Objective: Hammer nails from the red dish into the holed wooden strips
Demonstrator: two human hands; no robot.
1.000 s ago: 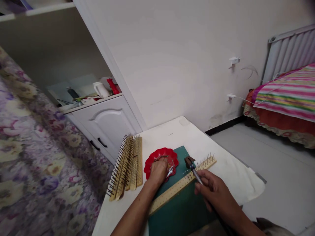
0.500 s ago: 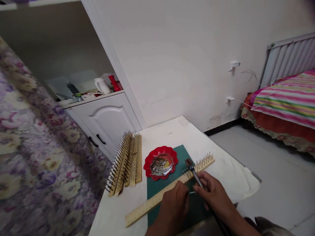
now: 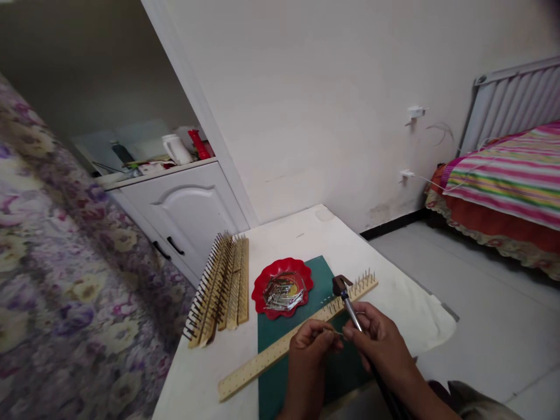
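My right hand [image 3: 378,341] is wrapped round a hammer [image 3: 352,313], its head up and tilted away from me. Close beside it, my left hand [image 3: 312,344] pinches a thin nail [image 3: 336,333], whose other end reaches the fingertips of my right hand. Below both hands a wooden strip [image 3: 258,366] lies slantwise across a green mat [image 3: 273,396]. Rows of small holes mark its near part, and nails stand upright in its far right end. A red scalloped plate [image 3: 261,279] with a heap of loose nails [image 3: 282,293] sits behind my left hand.
Several nail-studded strips [image 3: 219,291] lie side by side on the left of the white table [image 3: 289,230]. One loose nail [image 3: 300,235] lies near the back. A white cabinet [image 3: 192,219] and floral curtain [image 3: 65,291] border the left; a bed [image 3: 503,181] stands at right.
My left hand has come out of the red plate with a nail and moved right, up to my right hand. The hammer stays in my right hand.
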